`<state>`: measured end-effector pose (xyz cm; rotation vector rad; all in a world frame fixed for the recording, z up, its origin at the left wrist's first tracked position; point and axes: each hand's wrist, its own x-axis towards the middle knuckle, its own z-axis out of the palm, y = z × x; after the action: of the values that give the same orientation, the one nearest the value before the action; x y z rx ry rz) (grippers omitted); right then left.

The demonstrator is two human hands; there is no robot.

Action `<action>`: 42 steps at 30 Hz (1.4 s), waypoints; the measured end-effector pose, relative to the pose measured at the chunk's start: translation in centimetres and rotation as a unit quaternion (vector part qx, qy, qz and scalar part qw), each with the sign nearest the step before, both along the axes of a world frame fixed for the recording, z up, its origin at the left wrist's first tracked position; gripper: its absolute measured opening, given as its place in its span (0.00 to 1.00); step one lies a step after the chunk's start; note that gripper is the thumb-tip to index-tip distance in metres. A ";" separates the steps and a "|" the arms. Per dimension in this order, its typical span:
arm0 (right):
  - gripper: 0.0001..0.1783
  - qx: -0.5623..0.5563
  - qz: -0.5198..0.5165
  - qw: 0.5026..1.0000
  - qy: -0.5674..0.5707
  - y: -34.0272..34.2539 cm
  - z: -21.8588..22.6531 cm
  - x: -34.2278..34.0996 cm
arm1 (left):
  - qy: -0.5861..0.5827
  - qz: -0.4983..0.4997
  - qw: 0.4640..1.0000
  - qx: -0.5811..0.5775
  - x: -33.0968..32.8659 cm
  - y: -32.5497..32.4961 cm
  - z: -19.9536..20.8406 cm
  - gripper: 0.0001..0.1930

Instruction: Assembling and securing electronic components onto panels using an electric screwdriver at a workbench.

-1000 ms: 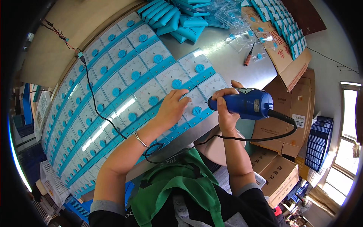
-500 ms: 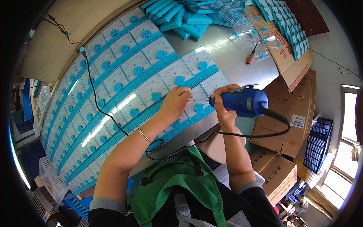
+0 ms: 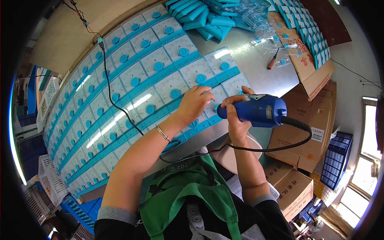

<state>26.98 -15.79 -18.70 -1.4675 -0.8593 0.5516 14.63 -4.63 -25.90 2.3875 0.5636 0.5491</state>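
Note:
Rows of square panel meters (image 3: pixel 171 85) with clear fronts, turquoise bases and round turquoise knobs cover the table. My right hand (image 3: pixel 237 120) is wrapped round a blue corded electric screwdriver (image 3: pixel 260 111), held nearly level with its nose to the left, over the nearest meters at the right end of the rows. The screwdriver's bit cannot be made out. Just left of its nose, my left hand (image 3: pixel 195 105) rests over a meter with fingers loosely bent and somewhat apart, holding nothing visible. A metal bangle (image 3: pixel 162 132) circles my left wrist.
A black cord (image 3: pixel 109 86) runs across the meters. Turquoise cases (image 3: pixel 216 26) and clear covers (image 3: pixel 256 18) lie piled at the back. Right of them are a small screwdriver (image 3: pixel 272 63) and a carton (image 3: pixel 316 76) bearing more meters. A pale stool (image 3: pixel 240 154) stands below the table edge.
The table and meters have shifted rightward in the picture. My left hand sits slightly further right, nearer the screwdriver's nose. The screwdriver is still in my right hand, slightly lower in view.

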 end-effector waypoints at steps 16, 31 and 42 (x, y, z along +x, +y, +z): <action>0.07 -0.005 -0.018 1.000 0.020 -2.5 0.2 1.3 | 0.116 -0.011 0.988 0.098 -0.3 -2.3 1.4 0.06; 0.02 0.007 -0.045 0.997 0.055 -3.5 0.3 1.2 | 0.043 -0.017 0.998 0.037 -1.4 -1.9 1.2 0.09; 0.09 0.041 -0.016 0.993 0.113 -1.1 0.1 -1.2 | 0.025 -0.034 0.996 0.083 -3.0 -1.3 2.0 0.18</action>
<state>25.81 -16.85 -18.59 -1.3146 -0.6719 0.6374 11.64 -5.98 -23.85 2.5737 0.4714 0.5252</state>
